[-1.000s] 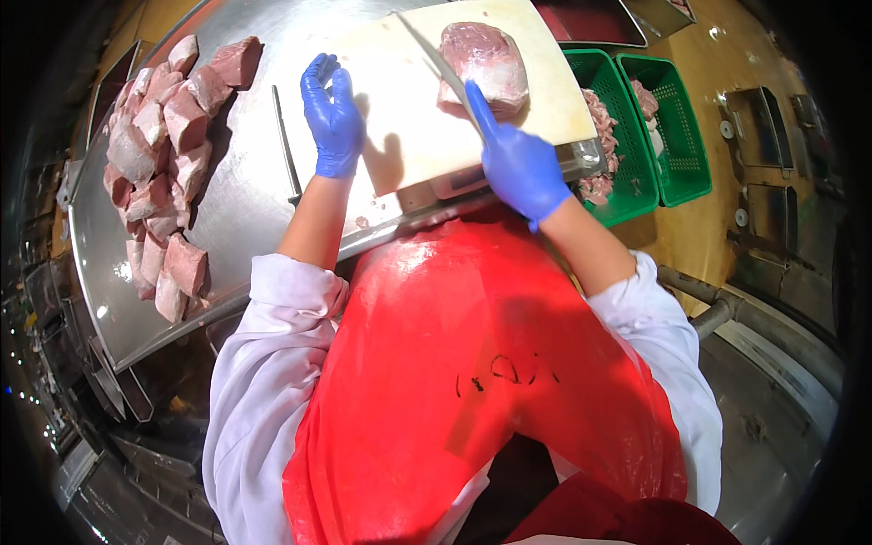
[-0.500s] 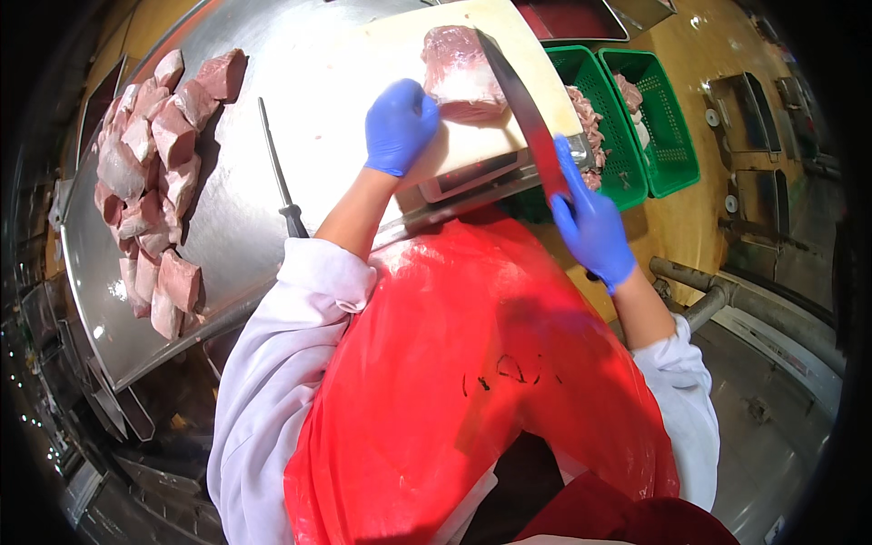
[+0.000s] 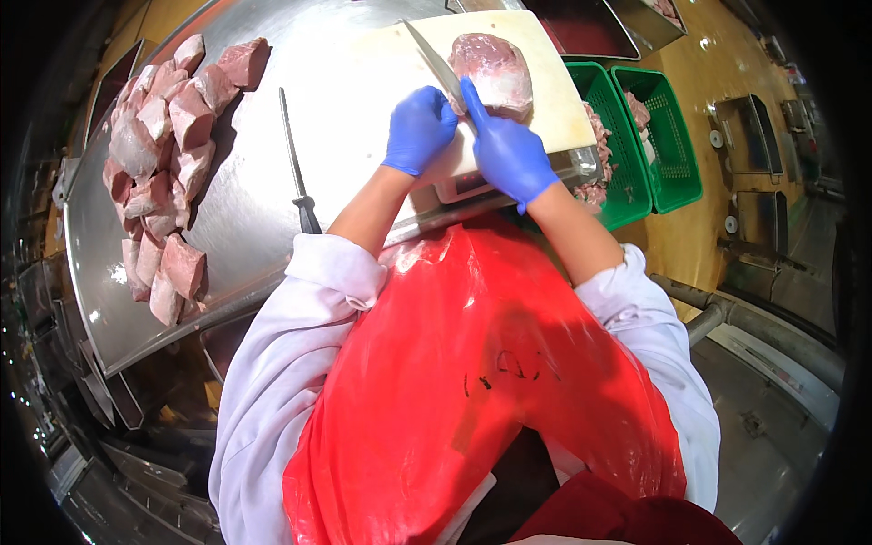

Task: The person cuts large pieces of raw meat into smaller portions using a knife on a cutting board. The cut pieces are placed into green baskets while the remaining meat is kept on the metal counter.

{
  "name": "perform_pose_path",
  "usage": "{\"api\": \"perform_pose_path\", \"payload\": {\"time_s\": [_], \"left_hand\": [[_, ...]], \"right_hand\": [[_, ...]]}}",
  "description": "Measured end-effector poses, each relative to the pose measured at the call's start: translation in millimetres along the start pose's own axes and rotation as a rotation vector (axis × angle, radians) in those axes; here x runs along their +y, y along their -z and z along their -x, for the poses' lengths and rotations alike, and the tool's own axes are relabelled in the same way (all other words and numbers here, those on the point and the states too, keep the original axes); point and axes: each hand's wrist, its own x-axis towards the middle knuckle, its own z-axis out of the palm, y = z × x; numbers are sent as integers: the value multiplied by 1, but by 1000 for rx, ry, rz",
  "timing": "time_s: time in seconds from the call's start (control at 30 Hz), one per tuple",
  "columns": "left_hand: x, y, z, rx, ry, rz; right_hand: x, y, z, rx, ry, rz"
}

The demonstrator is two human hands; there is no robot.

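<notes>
My right hand (image 3: 510,156) is closed on a knife (image 3: 434,60), index finger along the blade, which points up and left beside a lump of raw meat (image 3: 495,73) on the white cutting board (image 3: 400,50). My left hand (image 3: 420,133) is curled just left of the blade, at the lower left of the meat; what its fingers hold, if anything, is hidden. Both hands wear blue gloves. A sharpening steel (image 3: 292,145) with a black handle lies left of the board on the metal table (image 3: 109,300). Many cut meat chunks (image 3: 189,118) are piled at the table's left.
Two green plastic crates (image 3: 672,163) with meat pieces stand right of the board, above a tan floor (image 3: 699,245). Metal trays (image 3: 599,27) are at the back right. A metal rail (image 3: 790,359) runs at my right, and my red apron (image 3: 409,409) fills the lower middle.
Since half a second ago the knife and my right hand have swung from the meat's right side to its left. My left hand moved rightward from a second ago and closed.
</notes>
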Motion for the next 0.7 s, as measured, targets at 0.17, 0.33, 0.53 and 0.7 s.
{"api": "perform_pose_path", "payload": {"time_s": [0.17,0.33,0.53,0.7], "left_hand": [[-12,7,2,32,-41,-61],[-36,33,-5,105,16,-127],[11,65,-50,239,-91,155],[114,4,-101,-159,-296,208]], "right_hand": [[0,35,67,-300,-46,229],[21,79,133,-437,-43,285],[91,80,210,-271,-125,-119],[106,54,234,48,-507,-681]]}}
